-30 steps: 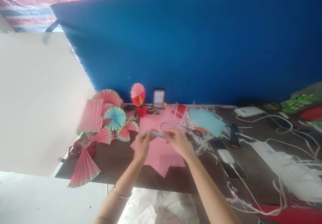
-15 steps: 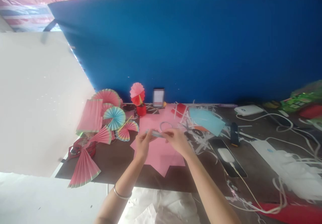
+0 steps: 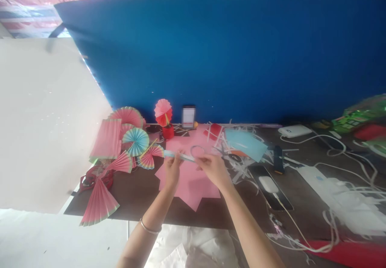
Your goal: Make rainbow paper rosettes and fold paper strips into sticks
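A narrow pale blue paper strip [image 3: 187, 158] stretches between my two hands above the pink paper sheets. My left hand [image 3: 172, 170] pinches it part way along, and its end sticks out to the left past the fingers. Closed on the strip's other end is my right hand [image 3: 212, 170]. Just behind my right fingers there is a thin pale ring [image 3: 197, 146]; I cannot tell whether it joins the strip. The pink paper [image 3: 193, 187] lies on the dark table under both hands, with pointed corners toward me.
Folded paper fans [image 3: 135, 142] crowd the left side. A red pot [image 3: 168, 131] with a paper rosette stands at the back. To the right lie light blue paper [image 3: 247, 143], white paper scraps, a phone [image 3: 271, 191], a white charger [image 3: 268, 184], and cables.
More of the pale blue strip now shows, running out left beyond my left fingers. My left hand has shifted its grip along it; my right hand stays nearly in place.
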The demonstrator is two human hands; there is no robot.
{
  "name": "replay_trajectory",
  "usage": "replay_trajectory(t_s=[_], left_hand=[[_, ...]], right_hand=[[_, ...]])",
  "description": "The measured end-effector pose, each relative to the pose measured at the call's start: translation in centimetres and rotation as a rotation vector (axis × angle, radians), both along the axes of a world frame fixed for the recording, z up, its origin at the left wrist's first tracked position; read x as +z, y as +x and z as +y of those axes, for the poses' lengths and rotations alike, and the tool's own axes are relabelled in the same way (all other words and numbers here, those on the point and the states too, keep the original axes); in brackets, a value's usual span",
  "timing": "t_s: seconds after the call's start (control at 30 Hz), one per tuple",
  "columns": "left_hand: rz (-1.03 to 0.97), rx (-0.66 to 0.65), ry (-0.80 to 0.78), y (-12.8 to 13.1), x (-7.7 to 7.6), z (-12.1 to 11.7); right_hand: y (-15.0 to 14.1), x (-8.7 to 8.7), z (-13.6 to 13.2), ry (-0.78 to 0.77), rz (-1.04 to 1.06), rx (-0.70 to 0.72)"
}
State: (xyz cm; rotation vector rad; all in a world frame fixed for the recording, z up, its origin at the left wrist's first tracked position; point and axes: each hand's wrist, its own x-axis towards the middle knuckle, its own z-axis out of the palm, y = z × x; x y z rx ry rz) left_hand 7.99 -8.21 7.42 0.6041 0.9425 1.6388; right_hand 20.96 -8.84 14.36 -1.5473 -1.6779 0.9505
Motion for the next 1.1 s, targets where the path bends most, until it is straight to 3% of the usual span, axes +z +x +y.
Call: replay_trajectory(t_s=[0.57, 0.8, 1.1], left_hand=[[-0.104, -0.027, -0.016, -0.7, 1.1, -0.1], [-0.134, -0.035, -0.051, -0.9, 1.4, -0.5], [-0.181, -0.13, -0.01, 0.1, 1.2, -1.0]], right_hand=[[0.1, -0.3, 0.4, 0.044, -0.1, 0.012], [0.0, -0.6, 0.8, -0.008, -0.127, 0.024], [0.0, -1.0, 0.6, 0.036, -0.081, -0.026]])
